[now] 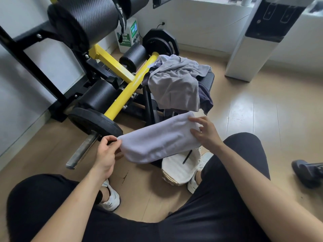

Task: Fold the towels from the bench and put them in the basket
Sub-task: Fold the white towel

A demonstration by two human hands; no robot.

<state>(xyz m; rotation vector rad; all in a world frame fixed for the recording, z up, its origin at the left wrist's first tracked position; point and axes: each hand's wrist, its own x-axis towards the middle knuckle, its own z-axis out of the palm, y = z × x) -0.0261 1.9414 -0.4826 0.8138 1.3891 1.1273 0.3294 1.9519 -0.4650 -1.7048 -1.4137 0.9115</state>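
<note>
A folded pale lilac towel (157, 138) is held in the air in front of my knees. My left hand (106, 152) pinches its left end. My right hand (204, 132) holds its right end, fingers spread over the top. Right below the towel a white woven basket (176, 170) sits on the floor between my feet, partly hidden by the towel. Behind it, a grey towel (174, 82) and a dark navy one (205, 96) lie crumpled on the black bench (208, 79).
A yellow-and-black weight machine (122, 81) with black plates and a steel bar end (80, 151) fills the left side. A white appliance (253, 41) stands at the back right. Someone's dark shoe (305, 172) shows at the right edge. The floor is light wood.
</note>
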